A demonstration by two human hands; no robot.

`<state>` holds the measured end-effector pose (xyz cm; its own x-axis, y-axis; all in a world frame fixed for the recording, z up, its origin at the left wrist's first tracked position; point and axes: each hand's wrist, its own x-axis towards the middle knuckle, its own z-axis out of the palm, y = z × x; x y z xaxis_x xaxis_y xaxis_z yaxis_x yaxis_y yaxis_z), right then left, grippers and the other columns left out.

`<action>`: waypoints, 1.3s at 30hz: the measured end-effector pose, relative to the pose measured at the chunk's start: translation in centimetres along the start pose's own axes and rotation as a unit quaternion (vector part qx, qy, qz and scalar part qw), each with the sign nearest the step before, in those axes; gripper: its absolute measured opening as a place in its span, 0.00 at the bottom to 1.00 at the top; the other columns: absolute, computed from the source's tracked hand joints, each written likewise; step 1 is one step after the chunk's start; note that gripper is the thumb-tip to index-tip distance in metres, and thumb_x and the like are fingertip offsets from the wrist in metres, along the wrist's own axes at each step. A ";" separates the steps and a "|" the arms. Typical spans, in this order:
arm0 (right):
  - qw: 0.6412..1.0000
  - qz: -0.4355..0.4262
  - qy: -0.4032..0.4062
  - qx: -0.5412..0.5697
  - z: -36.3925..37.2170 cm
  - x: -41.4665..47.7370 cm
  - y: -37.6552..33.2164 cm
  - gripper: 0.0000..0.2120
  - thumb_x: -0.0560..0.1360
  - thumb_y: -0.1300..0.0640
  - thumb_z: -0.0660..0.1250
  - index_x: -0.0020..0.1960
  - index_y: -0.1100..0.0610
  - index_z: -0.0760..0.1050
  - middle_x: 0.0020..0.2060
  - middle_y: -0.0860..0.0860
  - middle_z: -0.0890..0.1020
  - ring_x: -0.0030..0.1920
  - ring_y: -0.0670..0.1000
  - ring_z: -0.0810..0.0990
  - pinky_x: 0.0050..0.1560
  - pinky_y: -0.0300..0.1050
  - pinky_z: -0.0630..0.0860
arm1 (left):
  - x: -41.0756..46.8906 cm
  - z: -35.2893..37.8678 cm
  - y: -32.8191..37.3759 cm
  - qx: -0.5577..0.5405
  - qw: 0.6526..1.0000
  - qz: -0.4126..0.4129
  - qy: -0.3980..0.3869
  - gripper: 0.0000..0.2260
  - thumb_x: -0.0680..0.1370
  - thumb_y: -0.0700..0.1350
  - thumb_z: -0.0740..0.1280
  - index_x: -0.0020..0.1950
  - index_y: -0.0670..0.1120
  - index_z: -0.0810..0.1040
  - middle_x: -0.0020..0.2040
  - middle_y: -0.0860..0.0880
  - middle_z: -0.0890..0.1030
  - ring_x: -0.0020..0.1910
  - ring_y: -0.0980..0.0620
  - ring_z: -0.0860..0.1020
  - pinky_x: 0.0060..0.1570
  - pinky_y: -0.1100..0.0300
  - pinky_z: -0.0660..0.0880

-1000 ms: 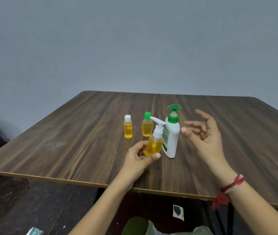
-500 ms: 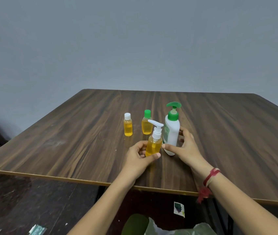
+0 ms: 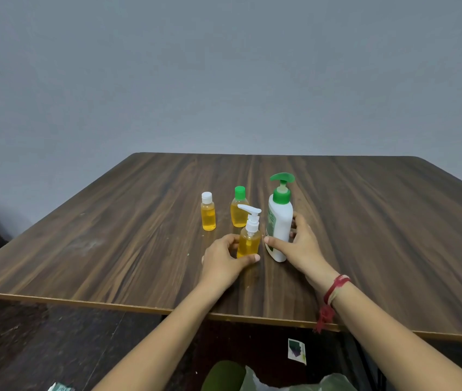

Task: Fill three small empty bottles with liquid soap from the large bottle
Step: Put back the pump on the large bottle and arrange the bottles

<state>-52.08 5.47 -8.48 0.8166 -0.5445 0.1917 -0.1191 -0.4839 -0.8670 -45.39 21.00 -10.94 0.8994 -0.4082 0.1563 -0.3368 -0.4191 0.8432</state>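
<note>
A large white soap bottle (image 3: 280, 221) with a green pump stands upright near the table's middle. My right hand (image 3: 300, 244) grips its lower body, thumb in front and fingers behind. Just left of it, my left hand (image 3: 224, 256) holds a small white-pump bottle (image 3: 249, 239) full of yellow liquid, standing on the table. Two more small bottles of yellow liquid stand behind: a white-capped bottle (image 3: 208, 212) at the left and a green-capped bottle (image 3: 239, 208) beside it.
The dark wooden table (image 3: 111, 235) has its front edge close to me. Below that edge, on the dark floor, lie a small printed card (image 3: 296, 350), a green object and crumpled plastic (image 3: 266, 380). A grey wall rises behind the table.
My right hand came down from the air and closed on the large bottle's lower body. My left hand kept its hold on the pump bottle.
</note>
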 end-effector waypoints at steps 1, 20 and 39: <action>1.000 0.003 -0.001 -0.004 0.0 0.0 0.0 0.36 0.68 0.52 0.75 0.70 0.53 0.62 0.66 0.52 0.70 0.61 0.51 0.73 0.60 0.49 0.74 | 0.0 0.0 -0.1 0.005 1.000 -0.005 -0.001 0.15 0.66 0.56 0.77 0.49 0.60 0.76 0.46 0.62 0.80 0.52 0.59 0.78 0.60 0.48 0.72; 1.000 0.005 -0.007 0.004 -0.6 0.7 -0.7 0.30 0.67 0.60 0.72 0.67 0.53 0.66 0.59 0.50 0.76 0.59 0.51 0.75 0.59 0.52 0.75 | 1.0 -0.5 0.8 0.053 0.997 -0.028 -0.044 0.15 0.65 0.57 0.77 0.41 0.58 0.71 0.41 0.61 0.77 0.46 0.59 0.75 0.60 0.46 0.71; 0.998 -0.003 -0.065 -0.011 -1.7 4.4 -0.6 0.27 0.66 0.62 0.75 0.62 0.51 0.72 0.48 0.44 0.77 0.46 0.44 0.76 0.37 0.27 0.68 | 2.3 -0.3 0.0 0.045 0.997 -0.027 -0.059 0.17 0.62 0.58 0.78 0.38 0.58 0.71 0.37 0.61 0.76 0.41 0.62 0.74 0.55 0.45 0.73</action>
<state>-49.38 2.18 -6.28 0.8831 -0.4495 0.1346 -0.1256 -0.5029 -0.8552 -43.21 20.30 -10.36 0.8799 -0.4729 0.0461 -0.3167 -0.5114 0.7989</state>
